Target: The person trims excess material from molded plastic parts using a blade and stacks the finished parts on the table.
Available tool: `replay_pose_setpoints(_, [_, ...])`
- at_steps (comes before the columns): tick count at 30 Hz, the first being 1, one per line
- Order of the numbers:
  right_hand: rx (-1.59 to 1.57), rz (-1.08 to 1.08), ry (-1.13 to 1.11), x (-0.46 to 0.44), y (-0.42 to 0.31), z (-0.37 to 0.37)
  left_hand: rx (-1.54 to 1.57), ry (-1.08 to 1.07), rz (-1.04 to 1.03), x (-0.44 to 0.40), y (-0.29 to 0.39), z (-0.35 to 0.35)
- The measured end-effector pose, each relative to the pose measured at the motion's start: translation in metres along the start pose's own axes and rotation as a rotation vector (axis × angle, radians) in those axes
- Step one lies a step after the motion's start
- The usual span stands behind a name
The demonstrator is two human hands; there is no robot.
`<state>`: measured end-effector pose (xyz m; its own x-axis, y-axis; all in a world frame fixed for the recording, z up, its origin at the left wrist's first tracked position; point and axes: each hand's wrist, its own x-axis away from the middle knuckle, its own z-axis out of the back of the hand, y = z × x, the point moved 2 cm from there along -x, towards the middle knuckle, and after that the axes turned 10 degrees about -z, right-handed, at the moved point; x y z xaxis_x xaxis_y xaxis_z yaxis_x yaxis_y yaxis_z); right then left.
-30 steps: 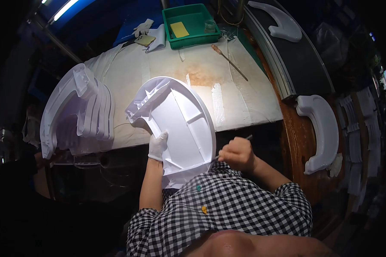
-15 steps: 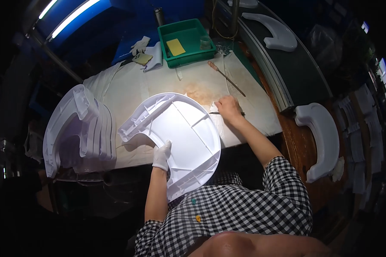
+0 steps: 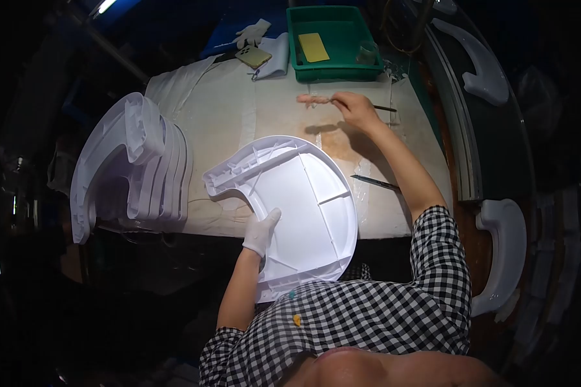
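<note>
My left hand (image 3: 262,231), in a white glove, grips the inner edge of a curved white plastic part (image 3: 303,213), its ribbed side facing up, near the table's front edge. Bare and closed, my right hand (image 3: 355,111) holds a long thin tool (image 3: 313,100) by its shaft, above the covered table (image 3: 226,122). The tool's wrapped light-brown handle points left and its dark shaft sticks out to the right. A dark, slim pen-like tool (image 3: 376,182) lies on the table to the right of the white part.
Several nested white parts (image 3: 135,161) stand at the table's left. At the back are a green tray (image 3: 336,71) with a yellow block (image 3: 314,47), a phone (image 3: 253,57) and a white glove (image 3: 252,32). More white parts (image 3: 497,251) sit on the right, beside a dark belt (image 3: 497,142).
My right hand has put the slim dark tool on the table, moved toward the back and picked up the wrapped-handle tool. My left hand still holds the white part.
</note>
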<state>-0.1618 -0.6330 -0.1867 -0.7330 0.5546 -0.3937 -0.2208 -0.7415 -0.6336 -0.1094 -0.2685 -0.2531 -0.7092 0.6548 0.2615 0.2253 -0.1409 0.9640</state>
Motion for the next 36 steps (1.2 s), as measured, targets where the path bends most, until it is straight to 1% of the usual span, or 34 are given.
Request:
replay_pose_setpoints(2, [-0.015,0.199,-0.169,-0.007,-0.035,-0.022,0.034,0.000,0.030,-0.002,0.004,-0.002])
replay_pose_setpoints(3, [-0.017,0.181,-0.170,-0.008,-0.040,-0.028,0.091,-0.016,0.035,-0.001,0.004,-0.001])
replay_pose_setpoints(4, [0.069,0.227,-0.289,-0.009,-0.043,-0.036,0.150,-0.029,0.043,0.001,0.002,0.000])
replay_pose_setpoints(5, [0.155,0.278,-0.409,-0.007,-0.044,-0.040,0.147,-0.034,0.057,0.003,-0.001,0.000])
replay_pose_setpoints(7, [0.186,0.261,-0.428,0.009,-0.039,-0.028,0.153,0.013,-0.020,0.002,-0.009,0.004])
replay_pose_setpoints(8, [0.224,0.255,-0.442,0.020,-0.035,-0.015,0.163,0.008,-0.014,0.000,-0.014,0.006])
replay_pose_setpoints(10, [0.195,0.158,-0.422,0.059,-0.038,0.019,0.229,-0.021,0.017,-0.001,-0.021,0.012])
replay_pose_setpoints(11, [0.228,0.126,-0.415,0.084,-0.035,0.031,0.239,-0.027,0.016,-0.001,-0.018,0.010])
replay_pose_setpoints(13, [0.256,0.057,-0.391,0.146,-0.032,0.048,0.256,0.046,-0.020,0.004,-0.008,0.006])
replay_pose_setpoints(14, [0.265,0.002,-0.365,0.180,-0.042,0.057,0.268,0.041,-0.017,0.004,-0.009,0.005])
replay_pose_setpoints(17, [0.215,-0.091,-0.399,0.288,-0.073,0.051,0.310,0.084,-0.025,0.002,-0.008,0.000])
replay_pose_setpoints(18, [0.169,-0.201,-0.459,0.317,-0.093,0.043,0.241,0.090,-0.034,0.004,-0.002,-0.001])
replay_pose_setpoints(19, [0.090,-0.225,-0.494,0.341,-0.108,0.032,0.170,0.101,-0.043,0.006,0.002,-0.002])
replay_pose_setpoints(20, [-0.003,-0.228,-0.488,0.363,-0.120,0.018,0.249,0.098,-0.103,0.005,-0.003,-0.006])
replay_pose_setpoints(21, [-0.079,-0.307,-0.599,0.372,-0.138,0.015,0.251,0.109,-0.107,0.008,-0.006,-0.010])
replay_pose_setpoints(23, [-0.076,-0.272,-0.609,0.378,-0.138,0.015,0.081,0.282,0.009,0.001,-0.002,-0.008])
replay_pose_setpoints(24, [-0.105,-0.336,-0.561,0.370,-0.136,0.029,0.094,0.293,0.037,-0.001,-0.001,-0.012])
replay_pose_setpoints(25, [-0.128,-0.402,-0.508,0.349,-0.135,0.046,0.091,0.296,0.020,-0.011,-0.007,-0.015])
replay_pose_setpoints(27, [-0.130,-0.417,-0.304,0.298,-0.142,0.073,-0.003,0.470,-0.054,-0.030,-0.025,-0.025])
replay_pose_setpoints(28, [-0.054,-0.411,-0.246,0.273,-0.134,0.077,0.069,0.421,-0.033,-0.020,-0.007,-0.038])
replay_pose_setpoints(29, [0.019,-0.405,-0.193,0.250,-0.125,0.079,0.055,0.388,-0.020,-0.020,-0.008,-0.044])
replay_pose_setpoints(31, [0.039,-0.447,-0.174,0.202,-0.108,0.069,-0.066,0.386,0.004,-0.035,-0.033,-0.049])
replay_pose_setpoints(33, [-0.084,-0.612,-0.281,0.147,-0.107,0.039,-0.041,0.406,0.053,-0.041,-0.046,-0.055])
replay_pose_setpoints(35, [0.250,-0.291,-0.026,0.096,-0.073,-0.020,-0.111,0.418,0.094,-0.031,-0.037,-0.064])
replay_pose_setpoints(36, [0.326,-0.348,-0.117,0.075,-0.073,-0.041,-0.174,0.426,0.133,-0.020,-0.021,-0.064])
